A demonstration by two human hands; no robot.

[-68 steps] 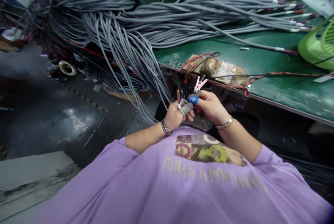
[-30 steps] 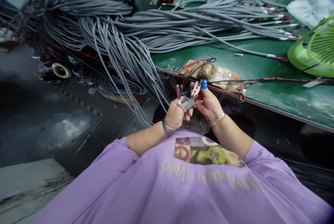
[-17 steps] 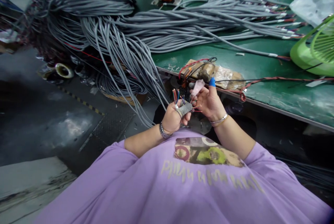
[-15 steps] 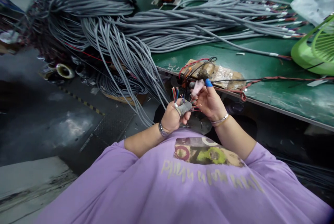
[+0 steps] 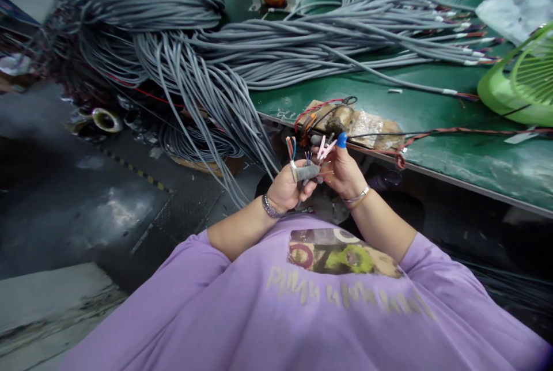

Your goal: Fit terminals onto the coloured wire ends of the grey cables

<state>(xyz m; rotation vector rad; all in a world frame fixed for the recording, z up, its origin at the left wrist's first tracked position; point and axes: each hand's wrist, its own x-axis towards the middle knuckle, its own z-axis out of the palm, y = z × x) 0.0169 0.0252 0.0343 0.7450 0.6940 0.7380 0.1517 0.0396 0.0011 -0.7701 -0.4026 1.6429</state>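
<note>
Just above my lap, my left hand (image 5: 284,188) is closed around a grey piece of cable (image 5: 306,173), palm turned up. Thin multicoloured wires (image 5: 291,149) stick up from it, and fine reddish wires poke out of its right end. Beside it my right hand (image 5: 345,174), with a blue cover (image 5: 341,140) on the thumb, grips a small pink clip (image 5: 325,150) with two prongs. The clip is close to the wire ends; whether it touches them I cannot tell. Fingertips of the right hand are partly hidden.
Long grey cables (image 5: 276,42) cover the green table (image 5: 440,112) and hang over its left edge. A taped brown block (image 5: 371,128) with red and black wires lies at the front edge. To the right stand a green fan (image 5: 514,86) and a plastic bag (image 5: 514,8).
The pink clip, blurred before, now shows its two prongs spread. My right hand has shifted slightly left and down, and the grey cable piece in my left hand has turned more level.
</note>
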